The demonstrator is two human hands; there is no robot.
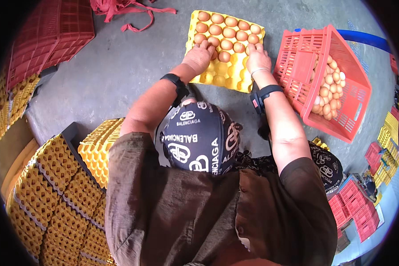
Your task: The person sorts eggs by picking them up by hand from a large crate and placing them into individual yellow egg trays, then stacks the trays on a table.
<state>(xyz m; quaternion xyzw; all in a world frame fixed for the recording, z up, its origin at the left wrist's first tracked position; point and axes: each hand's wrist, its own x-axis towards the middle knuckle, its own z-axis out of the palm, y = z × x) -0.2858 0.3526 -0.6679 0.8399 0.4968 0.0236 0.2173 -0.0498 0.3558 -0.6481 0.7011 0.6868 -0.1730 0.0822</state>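
A yellow egg tray [228, 79] lies on the floor in front of me, its far rows filled with brown eggs [229, 32]. Its nearest cups hold none. My left hand [198, 59] reaches over the tray's left side, fingers curled round a brown egg [214, 55] low in the filled part. At the right edge my right hand [258, 60] has its fingertips closed at another egg, mostly hidden under them. A tilted red plastic crate [297, 66] stands just right of that hand, with a heap of loose brown eggs [330, 91] inside.
Stacked yellow trays [101, 144] stand at my lower left, beside a larger stack of trays [53, 199]. Red crates [53, 40] are at the upper left, near pink strips [119, 8] on the floor. More red crates [352, 201] sit at the lower right.
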